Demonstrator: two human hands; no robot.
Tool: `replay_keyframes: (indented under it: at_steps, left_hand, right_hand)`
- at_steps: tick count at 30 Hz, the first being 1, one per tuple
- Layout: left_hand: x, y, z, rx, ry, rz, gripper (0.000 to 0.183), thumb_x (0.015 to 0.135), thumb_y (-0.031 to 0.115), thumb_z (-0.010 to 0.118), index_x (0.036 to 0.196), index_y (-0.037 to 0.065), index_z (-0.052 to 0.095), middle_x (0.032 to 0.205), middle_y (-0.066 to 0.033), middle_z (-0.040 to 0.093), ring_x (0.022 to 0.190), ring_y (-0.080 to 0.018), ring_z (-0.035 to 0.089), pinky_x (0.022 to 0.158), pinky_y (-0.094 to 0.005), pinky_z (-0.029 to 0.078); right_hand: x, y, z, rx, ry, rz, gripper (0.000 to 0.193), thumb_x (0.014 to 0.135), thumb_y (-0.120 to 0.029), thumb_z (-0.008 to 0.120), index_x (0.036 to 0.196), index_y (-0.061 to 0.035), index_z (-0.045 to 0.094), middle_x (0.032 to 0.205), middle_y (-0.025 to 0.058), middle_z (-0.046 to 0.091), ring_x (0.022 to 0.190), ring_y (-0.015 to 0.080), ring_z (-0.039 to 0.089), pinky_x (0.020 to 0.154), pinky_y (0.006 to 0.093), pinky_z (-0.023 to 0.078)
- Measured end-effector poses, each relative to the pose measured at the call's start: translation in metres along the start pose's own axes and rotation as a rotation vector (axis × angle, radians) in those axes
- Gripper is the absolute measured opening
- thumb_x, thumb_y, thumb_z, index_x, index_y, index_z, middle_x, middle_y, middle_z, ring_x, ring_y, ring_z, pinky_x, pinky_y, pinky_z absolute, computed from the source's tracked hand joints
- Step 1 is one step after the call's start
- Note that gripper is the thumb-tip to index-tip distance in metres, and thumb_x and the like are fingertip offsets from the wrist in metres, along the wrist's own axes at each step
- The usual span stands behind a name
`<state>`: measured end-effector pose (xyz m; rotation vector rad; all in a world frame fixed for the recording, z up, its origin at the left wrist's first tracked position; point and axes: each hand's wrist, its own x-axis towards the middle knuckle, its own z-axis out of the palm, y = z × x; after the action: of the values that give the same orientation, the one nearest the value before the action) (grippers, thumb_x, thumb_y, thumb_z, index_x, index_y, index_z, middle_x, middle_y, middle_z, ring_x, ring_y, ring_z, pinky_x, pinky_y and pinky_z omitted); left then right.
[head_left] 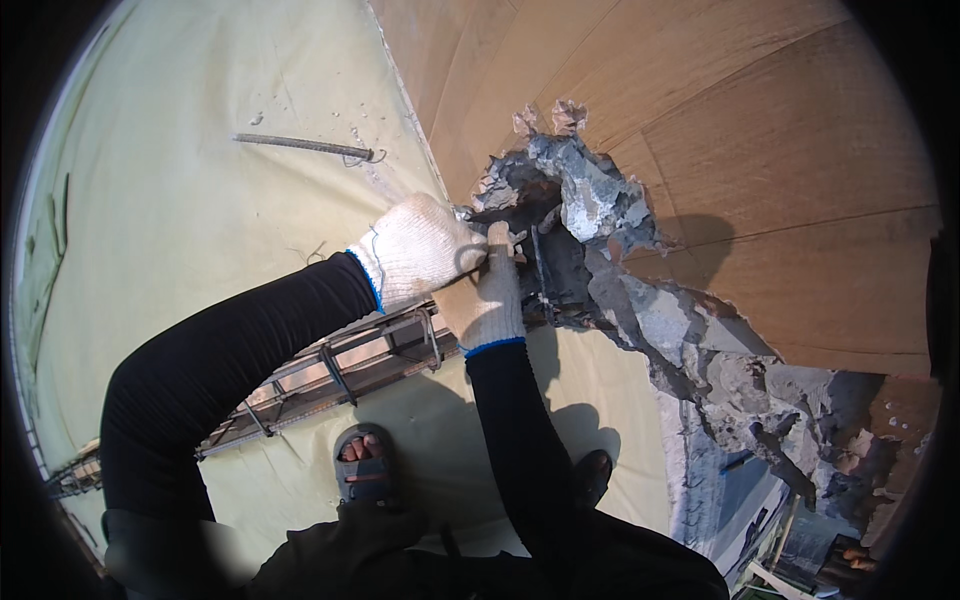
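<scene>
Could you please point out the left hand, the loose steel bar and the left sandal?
Left hand (418, 252): head view, its gloved back.
Loose steel bar (303, 146): head view, middle of its length.
Left sandal (366, 485): head view, its broad strap.

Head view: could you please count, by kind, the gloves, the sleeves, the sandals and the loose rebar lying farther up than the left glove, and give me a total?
White knit gloves: 2
Black sleeves: 2
Sandals: 2, the right one partly hidden
Loose rebar: 1
Total: 7
</scene>
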<state>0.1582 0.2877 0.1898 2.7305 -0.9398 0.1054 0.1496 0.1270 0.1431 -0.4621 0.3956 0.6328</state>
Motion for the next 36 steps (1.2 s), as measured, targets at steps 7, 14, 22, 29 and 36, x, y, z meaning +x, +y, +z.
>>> replay_keyframes:
  at_steps: [7, 14, 22, 29, 36]
  left_hand:
    - [-0.04, 0.047, -0.033, -0.345, 0.088, -0.175, 0.043, 0.087, 0.036, 0.084, 0.118, 0.007, 0.076, 0.101, -0.0178, 0.078, 0.097, -0.0412, 0.076, 0.083, -0.0499, 0.061]
    - [-0.087, 0.06, 0.018, -0.932, -0.054, -0.944, 0.052, 0.1, 0.044, 0.078, 0.13, 0.003, 0.071, 0.111, -0.02, 0.078, 0.103, -0.0348, 0.078, 0.092, -0.0452, 0.06]
    - [-0.069, 0.085, 0.071, -1.163, -0.123, -0.719, 0.059, 0.103, 0.052, 0.073, 0.134, 0.002, 0.071, 0.113, -0.0217, 0.08, 0.112, -0.037, 0.077, 0.099, -0.0453, 0.059]
    - [-0.043, 0.1, 0.076, -0.851, 0.162, -0.835, 0.042, 0.1, 0.047, 0.078, 0.102, 0.006, 0.074, 0.086, -0.0183, 0.074, 0.085, -0.04, 0.075, 0.078, -0.0488, 0.06]
    - [0.026, 0.086, 0.084, -0.519, 0.322, -0.637, 0.053, 0.087, 0.037, 0.082, 0.127, 0.005, 0.071, 0.117, -0.0166, 0.072, 0.107, -0.0386, 0.071, 0.092, -0.0511, 0.057]
  right_hand:
    - [-0.002, 0.015, -0.057, -0.233, 0.3, -0.087, 0.044, 0.113, -0.045, 0.062, 0.136, -0.0078, 0.07, 0.132, 0.0088, 0.074, 0.121, 0.0275, 0.071, 0.108, 0.0463, 0.057]
    - [-0.072, 0.013, -0.09, -0.258, 0.162, -0.01, 0.043, 0.119, -0.039, 0.059, 0.154, -0.0153, 0.058, 0.122, 0.0046, 0.075, 0.073, 0.0088, 0.053, 0.063, 0.0266, 0.043]
    - [-0.11, -0.02, -0.11, -0.795, 0.05, 0.081, 0.046, 0.116, -0.039, 0.06, 0.147, -0.0045, 0.059, 0.105, 0.0074, 0.077, 0.081, 0.0147, 0.068, 0.07, 0.0297, 0.054]
    - [-0.167, -0.014, -0.132, -1.044, 0.137, 0.353, 0.039, 0.113, -0.033, 0.06, 0.131, 0.0001, 0.07, 0.108, 0.0087, 0.078, 0.1, 0.0163, 0.072, 0.095, 0.0332, 0.056]
    - [-0.209, -0.024, -0.139, -1.031, 0.234, 0.424, 0.071, 0.104, -0.027, 0.06, 0.17, -0.004, 0.047, 0.134, 0.0106, 0.077, 0.1, 0.0138, 0.072, 0.095, 0.0315, 0.056]
